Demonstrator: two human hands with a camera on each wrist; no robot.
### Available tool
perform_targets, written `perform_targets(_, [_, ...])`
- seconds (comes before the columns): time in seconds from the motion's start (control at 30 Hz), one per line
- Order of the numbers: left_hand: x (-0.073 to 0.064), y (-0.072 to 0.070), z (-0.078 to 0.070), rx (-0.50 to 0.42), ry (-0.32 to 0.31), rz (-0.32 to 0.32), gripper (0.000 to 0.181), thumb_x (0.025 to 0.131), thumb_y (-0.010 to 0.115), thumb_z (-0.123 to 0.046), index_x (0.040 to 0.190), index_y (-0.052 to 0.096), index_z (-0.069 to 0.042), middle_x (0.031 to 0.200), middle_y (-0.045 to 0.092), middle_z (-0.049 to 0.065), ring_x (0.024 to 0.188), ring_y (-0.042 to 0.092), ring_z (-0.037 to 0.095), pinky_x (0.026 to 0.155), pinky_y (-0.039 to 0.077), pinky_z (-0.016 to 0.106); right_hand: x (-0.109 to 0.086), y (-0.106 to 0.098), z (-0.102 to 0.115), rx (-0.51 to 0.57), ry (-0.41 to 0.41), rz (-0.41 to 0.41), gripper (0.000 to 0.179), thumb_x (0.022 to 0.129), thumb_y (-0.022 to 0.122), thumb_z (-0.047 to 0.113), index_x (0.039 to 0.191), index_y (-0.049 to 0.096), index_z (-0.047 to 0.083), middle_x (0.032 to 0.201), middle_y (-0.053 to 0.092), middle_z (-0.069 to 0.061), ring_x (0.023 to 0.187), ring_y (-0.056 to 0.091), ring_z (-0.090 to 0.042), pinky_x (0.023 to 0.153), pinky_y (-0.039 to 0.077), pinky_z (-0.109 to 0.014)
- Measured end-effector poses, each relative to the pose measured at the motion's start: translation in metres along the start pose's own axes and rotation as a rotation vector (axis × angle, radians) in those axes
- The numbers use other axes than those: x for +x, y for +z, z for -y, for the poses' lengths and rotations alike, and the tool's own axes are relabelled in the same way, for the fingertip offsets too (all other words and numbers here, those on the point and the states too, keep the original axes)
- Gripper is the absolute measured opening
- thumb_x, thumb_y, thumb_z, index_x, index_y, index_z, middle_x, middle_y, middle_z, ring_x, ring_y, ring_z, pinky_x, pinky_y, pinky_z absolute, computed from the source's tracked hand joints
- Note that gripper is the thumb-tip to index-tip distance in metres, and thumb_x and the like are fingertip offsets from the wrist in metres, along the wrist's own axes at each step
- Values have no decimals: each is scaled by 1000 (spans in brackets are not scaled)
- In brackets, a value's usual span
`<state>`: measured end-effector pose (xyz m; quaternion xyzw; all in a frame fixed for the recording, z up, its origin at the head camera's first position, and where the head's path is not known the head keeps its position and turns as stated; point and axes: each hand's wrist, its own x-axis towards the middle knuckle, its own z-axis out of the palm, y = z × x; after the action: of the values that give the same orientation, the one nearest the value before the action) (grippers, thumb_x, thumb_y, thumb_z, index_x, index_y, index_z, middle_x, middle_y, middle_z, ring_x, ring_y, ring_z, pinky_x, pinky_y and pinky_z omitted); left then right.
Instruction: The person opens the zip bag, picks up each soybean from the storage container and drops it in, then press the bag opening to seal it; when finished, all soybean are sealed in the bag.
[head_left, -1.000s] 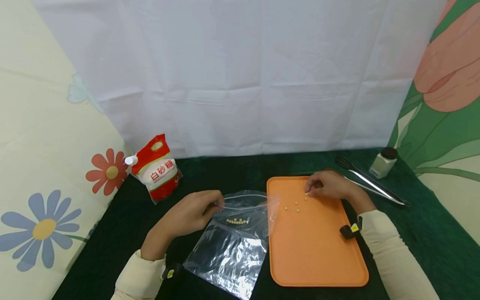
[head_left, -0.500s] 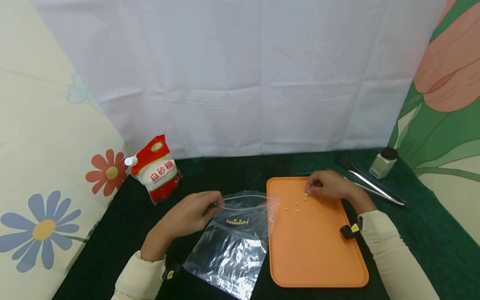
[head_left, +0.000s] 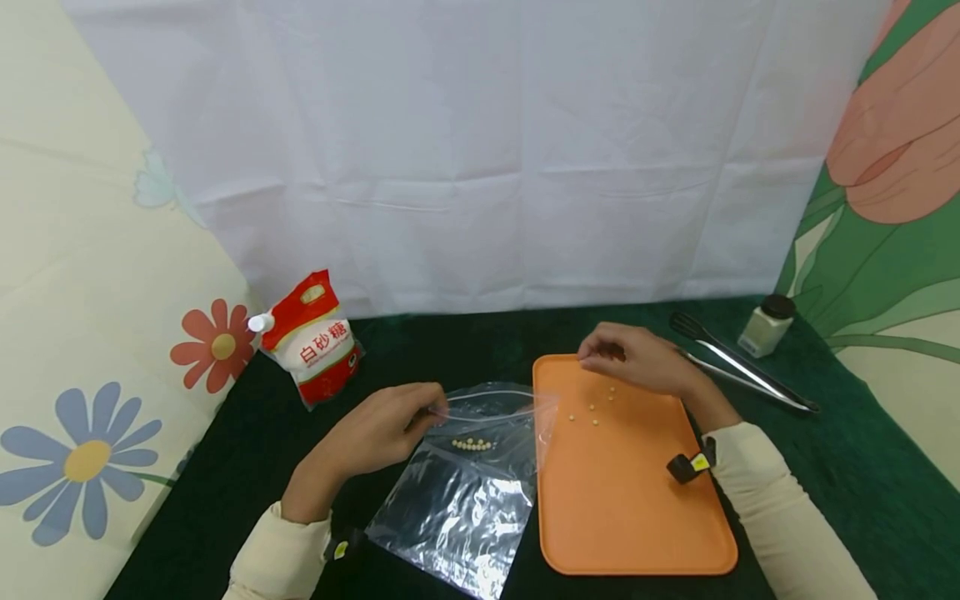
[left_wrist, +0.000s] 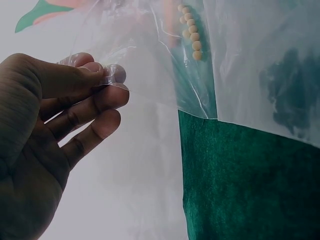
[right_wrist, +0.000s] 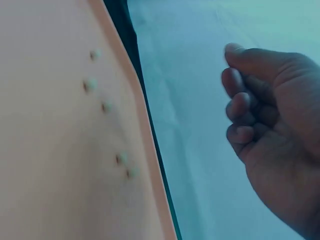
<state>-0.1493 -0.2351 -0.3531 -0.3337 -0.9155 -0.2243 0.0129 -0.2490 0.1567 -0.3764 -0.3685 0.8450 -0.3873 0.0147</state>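
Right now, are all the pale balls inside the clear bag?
No, several pale balls lie on the orange tray, outside the clear bag.

A clear bag [head_left: 450, 508] of yellowish balls [head_left: 471, 445] overlaps the orange tray [head_left: 633, 500] at left. Loose balls [head_left: 592, 407] dot the tray's far half.

A draped, studio-like corner; the kind of room cannot be told.
Creased white cloth [head_left: 487, 150] fills the upper middle, flower print [head_left: 90, 275] the left, tulip print [head_left: 900, 125] the upper right, above a green-covered worktop [head_left: 862, 467].
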Motion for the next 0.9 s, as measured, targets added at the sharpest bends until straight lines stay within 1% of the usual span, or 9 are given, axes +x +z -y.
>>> perform_targets(0.07, [0, 0, 0, 1, 4, -2, 17, 94, 68, -6, 100, 62, -22, 94, 65, -10, 75, 56, 5, 74, 55, 25, 4, 4, 7, 30, -39, -12, 12, 98, 66, 28, 108, 68, 21, 95, 61, 6, 80, 50, -17, 67, 42, -30])
perform_targets(0.2, [-1, 1, 1, -2, 16, -3, 15, 96, 66, -7, 101, 63, -21, 96, 67, -7, 76, 56, 4, 74, 55, 26, 10, 14, 23, 64, -129, -35, 9, 98, 68, 22, 107, 67, 23, 93, 59, 7, 76, 48, -15, 65, 41, -30])
perform_targets(0.3, [-1, 2, 2, -1, 27, -4, 13, 97, 65, -8, 102, 63, -20, 96, 67, -5, 76, 56, 4, 74, 55, 26, 14, 21, 33, 78, -194, -31, 10, 97, 68, 19, 107, 68, 22, 91, 58, 7, 75, 47, -13, 65, 41, -31])
perform_targets(0.4, [-1, 2, 3, 5, 37, -9, 12, 97, 65, -8, 101, 63, -20, 96, 67, -4, 76, 56, 4, 74, 55, 26, 17, 28, 38, 75, -244, -16, 10, 97, 68, 19, 107, 68, 20, 90, 57, 9, 75, 47, -12, 64, 41, -32])
perform_targets(0.67, [-1, 2, 2, 9, 18, 3, 12, 96, 66, -8, 101, 63, -19, 96, 68, -2, 75, 55, 5, 74, 55, 26, 18, 36, 38, 72, -266, 6, 11, 98, 67, 20, 108, 69, 15, 93, 58, 11, 75, 48, -11, 64, 42, -29])
perform_targets(0.9, [-1, 2, 2, 18, 29, -15, 18, 94, 68, -7, 100, 62, -22, 94, 65, -8, 74, 55, 4, 72, 55, 25, 20, 39, 39, 86, -285, 7, 11, 97, 68, 20, 108, 70, 19, 95, 60, 11, 76, 49, -11, 64, 42, -31])
